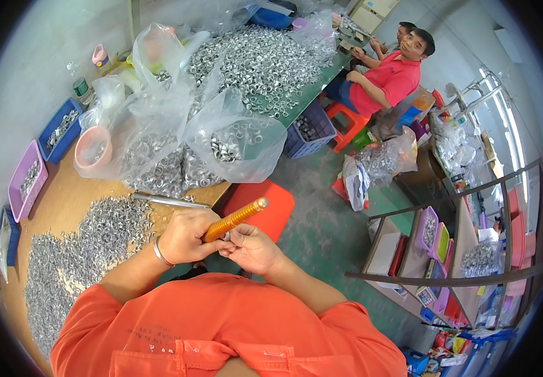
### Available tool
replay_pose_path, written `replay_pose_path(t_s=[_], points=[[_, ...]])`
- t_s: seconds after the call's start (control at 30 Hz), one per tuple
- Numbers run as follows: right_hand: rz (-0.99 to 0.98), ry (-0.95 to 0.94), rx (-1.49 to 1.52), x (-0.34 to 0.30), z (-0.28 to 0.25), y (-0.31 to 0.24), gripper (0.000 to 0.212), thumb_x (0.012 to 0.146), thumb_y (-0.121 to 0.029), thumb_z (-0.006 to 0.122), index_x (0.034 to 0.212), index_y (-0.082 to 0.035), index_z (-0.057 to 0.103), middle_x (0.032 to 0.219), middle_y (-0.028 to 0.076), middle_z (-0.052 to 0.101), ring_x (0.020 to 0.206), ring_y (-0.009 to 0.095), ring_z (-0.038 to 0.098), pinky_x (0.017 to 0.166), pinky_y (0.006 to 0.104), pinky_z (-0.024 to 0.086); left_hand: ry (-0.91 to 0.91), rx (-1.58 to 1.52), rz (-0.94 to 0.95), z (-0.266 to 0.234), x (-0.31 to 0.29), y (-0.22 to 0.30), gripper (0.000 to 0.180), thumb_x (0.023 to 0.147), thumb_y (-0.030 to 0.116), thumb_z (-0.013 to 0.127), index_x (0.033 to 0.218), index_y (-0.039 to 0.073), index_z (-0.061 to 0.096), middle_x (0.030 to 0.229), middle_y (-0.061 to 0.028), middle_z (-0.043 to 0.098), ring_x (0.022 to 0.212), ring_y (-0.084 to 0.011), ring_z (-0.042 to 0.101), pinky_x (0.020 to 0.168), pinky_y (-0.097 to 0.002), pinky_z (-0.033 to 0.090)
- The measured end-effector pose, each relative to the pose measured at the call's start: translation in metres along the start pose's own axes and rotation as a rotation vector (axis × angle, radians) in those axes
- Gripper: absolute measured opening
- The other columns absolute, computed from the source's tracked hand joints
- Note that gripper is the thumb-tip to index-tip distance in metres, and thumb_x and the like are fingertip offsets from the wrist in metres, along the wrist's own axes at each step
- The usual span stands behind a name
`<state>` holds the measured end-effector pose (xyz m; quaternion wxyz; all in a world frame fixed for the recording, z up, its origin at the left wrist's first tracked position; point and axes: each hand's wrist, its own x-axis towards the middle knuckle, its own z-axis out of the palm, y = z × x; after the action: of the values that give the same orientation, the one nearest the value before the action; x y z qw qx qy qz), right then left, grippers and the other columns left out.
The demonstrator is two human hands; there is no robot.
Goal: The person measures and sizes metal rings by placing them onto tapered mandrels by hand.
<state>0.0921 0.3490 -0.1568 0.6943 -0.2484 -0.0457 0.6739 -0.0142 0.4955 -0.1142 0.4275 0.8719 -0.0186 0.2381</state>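
My left hand [186,237] is closed around a ridged, amber-coloured ring stick [237,218]. The stick slants up and to the right, its tip beyond my fingers. My right hand [254,251] pinches a small silver ring [225,236] against the lower part of the stick, beside my left fingers. Most of the ring is hidden by the fingertips. Just beyond my left hand, a slim metal tool [169,200] lies on the wooden table [73,191]. To the left spreads a wide heap of small silver rings [98,242].
Clear plastic bags [158,141] of rings crowd the table ahead. A larger ring pile [262,63] covers the green bench. Pink [27,179] and blue trays [60,131] line the left wall. A red stool [265,207] stands just beyond my hands. A co-worker [391,78] sits at the bench.
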Motion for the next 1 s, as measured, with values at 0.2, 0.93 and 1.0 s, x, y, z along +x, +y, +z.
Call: replay_pose_path(t_s=[0.2,0.93,1.0], points=[[-0.010,0.090,-0.083,-0.004,0.004,0.003,0.016,0.091,-0.021,0.052,0.090,-0.005,0.058,0.087,0.000,0.055,0.076,0.009,0.049,0.071,0.0236,0.038,-0.054,0.025,0.039,-0.003,0.000,0.005,0.028,0.062,0.014,0.077,0.079,0.004,0.058,0.071,-0.0092,0.059,0.062,-0.0280,0.059,0.055,-0.0329,0.047],[0.031,0.253,-0.823,0.039,-0.028,0.022,0.020,0.087,-0.004,0.049,0.105,0.002,0.056,0.092,0.009,0.063,0.078,0.018,0.064,0.062,0.0266,0.052,0.167,-0.004,-0.768,-0.006,-0.084,-0.032,0.032,0.069,0.021,0.076,0.089,0.000,0.063,0.071,-0.0073,0.062,0.064,-0.0139,0.057,0.061,-0.0290,0.047],[0.010,0.286,-0.736,0.048,-0.037,0.025,0.019,0.086,0.000,0.049,0.102,0.002,0.057,0.091,0.010,0.064,0.076,0.017,0.065,0.058,0.0242,0.052,0.182,0.122,-0.810,-0.011,-0.112,-0.047,0.030,0.070,0.019,0.075,0.088,-0.001,0.061,0.069,-0.0073,0.060,0.061,-0.0141,0.056,0.059,-0.0281,0.046]])
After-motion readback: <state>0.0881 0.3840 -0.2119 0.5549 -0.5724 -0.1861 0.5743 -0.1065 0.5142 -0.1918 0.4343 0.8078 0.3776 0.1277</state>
